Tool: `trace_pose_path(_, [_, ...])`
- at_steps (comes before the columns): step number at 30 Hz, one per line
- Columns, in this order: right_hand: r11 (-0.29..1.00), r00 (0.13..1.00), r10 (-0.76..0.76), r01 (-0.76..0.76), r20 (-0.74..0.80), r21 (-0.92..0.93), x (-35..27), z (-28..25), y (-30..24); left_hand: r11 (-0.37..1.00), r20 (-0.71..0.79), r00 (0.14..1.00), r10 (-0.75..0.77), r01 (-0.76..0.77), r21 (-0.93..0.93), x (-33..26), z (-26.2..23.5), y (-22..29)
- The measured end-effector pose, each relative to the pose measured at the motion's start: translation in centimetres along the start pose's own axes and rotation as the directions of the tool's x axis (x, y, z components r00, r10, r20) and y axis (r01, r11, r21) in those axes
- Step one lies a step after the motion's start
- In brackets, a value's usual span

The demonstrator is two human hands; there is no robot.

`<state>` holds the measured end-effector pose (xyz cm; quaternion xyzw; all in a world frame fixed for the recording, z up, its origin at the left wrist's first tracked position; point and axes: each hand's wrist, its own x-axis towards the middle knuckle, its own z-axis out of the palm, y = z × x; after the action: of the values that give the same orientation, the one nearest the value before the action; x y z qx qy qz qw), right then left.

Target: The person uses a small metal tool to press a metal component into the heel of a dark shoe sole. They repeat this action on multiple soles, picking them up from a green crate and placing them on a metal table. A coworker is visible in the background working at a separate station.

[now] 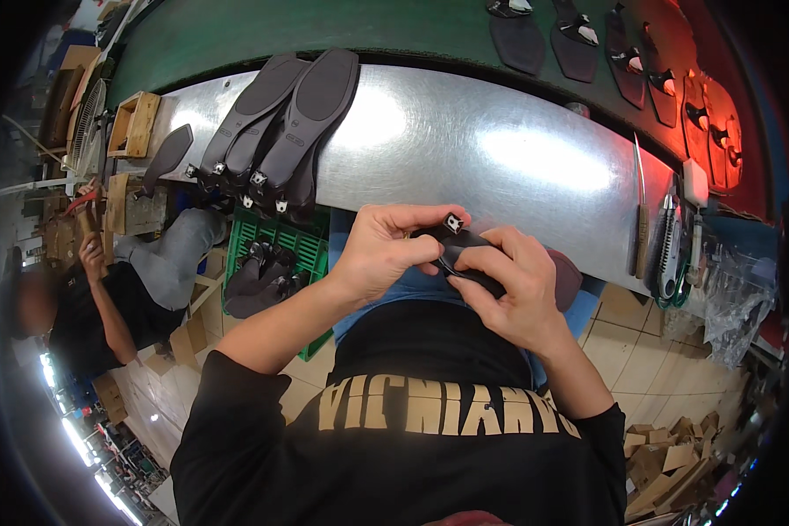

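Over my lap, at the near edge of the metal table, I hold a dark shoe sole (565,279). Its heel end points up left, where a small pale metal piece (454,223) shows. My left hand (381,254) is closed around the heel end, thumb and fingers pinching it. My right hand (517,285) grips the middle, fingertips pressed close to the left thumb. Between the fingertips the dark material is partly hidden, so what they pinch there I cannot make out. Several similar soles (324,88) lie stacked on the table to the left, heels toward me.
Below the stack stands a green crate (311,250) with dark shoe parts. A screwdriver-like tool (642,210) and a utility knife (668,237) lie at the table's right end. Sandals rest on the green conveyor belt (368,31). A co-worker (96,307) sits at left, holding a hammer.
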<state>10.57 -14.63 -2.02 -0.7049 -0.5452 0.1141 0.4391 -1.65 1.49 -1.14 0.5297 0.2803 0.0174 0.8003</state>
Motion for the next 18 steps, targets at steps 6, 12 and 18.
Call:
trace_pose_path(6, [0.996,0.991,-0.089,0.086,-0.100,-0.028,-0.4,0.2,-0.1,0.963,0.037,0.985,-0.171,0.175,-0.204,0.3,-0.3,0.9])
trace_pose_path(12, [0.995,0.988,-0.097,0.098,-0.122,0.003,0.0,-0.5,-0.5,0.954,0.140,0.982,-0.131,0.163,-0.251,0.0,-0.5,1.2])
trace_pose_path(18, [1.000,0.987,0.031,-0.031,-0.155,0.001,-0.4,-0.3,-0.6,0.984,0.113,0.978,-0.178,0.173,0.049,-0.4,-0.3,0.8])
